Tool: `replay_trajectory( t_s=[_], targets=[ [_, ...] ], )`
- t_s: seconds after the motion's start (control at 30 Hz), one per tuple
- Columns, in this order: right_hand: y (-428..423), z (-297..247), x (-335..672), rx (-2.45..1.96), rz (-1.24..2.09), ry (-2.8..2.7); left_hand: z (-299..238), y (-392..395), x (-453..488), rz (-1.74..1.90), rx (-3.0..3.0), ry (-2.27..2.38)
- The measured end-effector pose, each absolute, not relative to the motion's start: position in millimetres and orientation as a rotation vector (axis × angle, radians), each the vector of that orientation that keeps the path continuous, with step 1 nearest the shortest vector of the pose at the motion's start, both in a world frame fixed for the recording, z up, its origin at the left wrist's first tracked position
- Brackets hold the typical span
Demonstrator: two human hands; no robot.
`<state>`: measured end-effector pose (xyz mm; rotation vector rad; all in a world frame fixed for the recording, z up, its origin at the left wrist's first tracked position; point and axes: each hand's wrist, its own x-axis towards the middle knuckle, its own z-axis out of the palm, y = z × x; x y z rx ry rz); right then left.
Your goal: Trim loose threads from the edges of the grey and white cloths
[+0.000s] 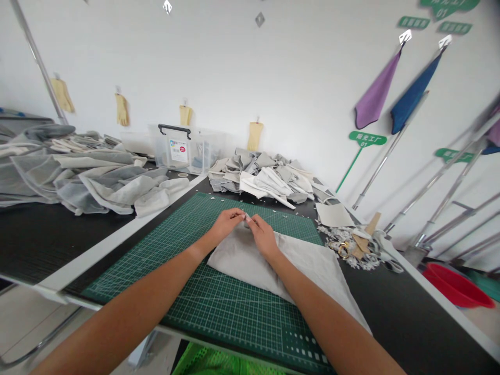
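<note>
A light grey fabric piece point(304, 265) lies across the green cutting mat point(203, 291) on the dark table. My left hand point(225, 224) pinches the far corner of the fabric, fingers closed on it. My right hand point(263, 235) rests on the same corner right beside it, its fingers also pinched on the cloth. The fingertips of both hands almost touch at the fabric's top edge.
A heap of grey and white fabric pieces point(265, 177) sits beyond the mat. Larger folded cloth point(89, 179) is piled at the left. A clear plastic box point(177, 148) stands at the back. Scissors and scraps point(351, 250) lie to the right, a red basin point(455, 286) below.
</note>
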<state>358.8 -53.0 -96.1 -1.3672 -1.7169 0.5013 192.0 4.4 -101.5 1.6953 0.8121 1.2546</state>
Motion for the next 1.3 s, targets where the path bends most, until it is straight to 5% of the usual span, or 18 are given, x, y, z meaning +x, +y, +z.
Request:
replay_trajectory(
  t_s=[1.3],
  targets=[
    [-49.6,-101.6,359.6,-1.261,0.542,-1.66,-102.5,-1.4,193.1,1.18,1.653,0.863]
  ],
)
